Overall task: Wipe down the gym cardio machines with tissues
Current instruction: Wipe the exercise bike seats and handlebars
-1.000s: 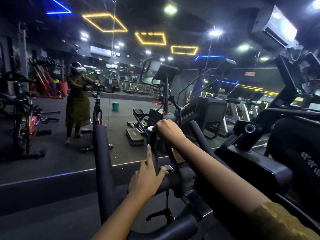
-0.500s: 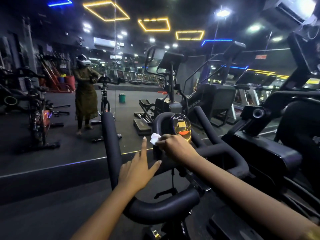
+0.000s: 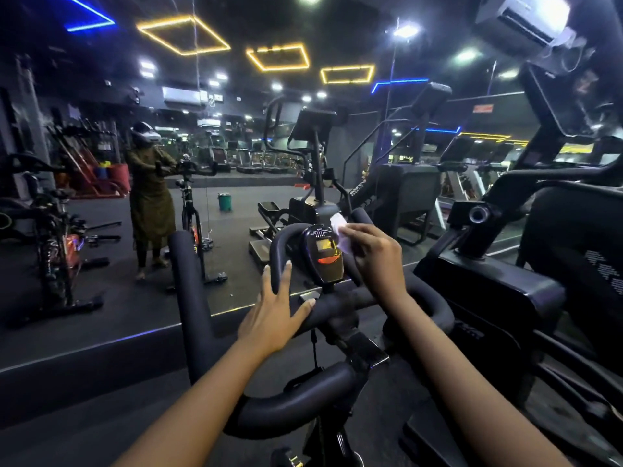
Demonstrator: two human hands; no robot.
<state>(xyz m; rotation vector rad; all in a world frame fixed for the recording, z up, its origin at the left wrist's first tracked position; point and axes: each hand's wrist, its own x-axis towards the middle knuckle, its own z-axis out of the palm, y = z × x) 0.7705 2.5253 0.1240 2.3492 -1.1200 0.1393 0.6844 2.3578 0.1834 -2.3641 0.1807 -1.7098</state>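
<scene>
on the bike's handlebars (image 3: 337,392), left hand (image 3: 274,318) rests with fingers spread while right hand (image 3: 377,261) pinches the tissue (image 3: 338,230) against the display (image 3: 323,252), where thin paper could tear or smear if pressed hard

The right hand (image 3: 377,257) is now held at the upper right edge of the console (image 3: 323,261); half a second ago it was at the console's left side, on the curved bar. The tissue (image 3: 338,229) is carried across with it and is now pinched at the fingertips against the console's right rim. The left hand (image 3: 273,318), earlier raised with one finger pointing up, is now laid on the handlebar (image 3: 340,303), fingers straight.
</scene>
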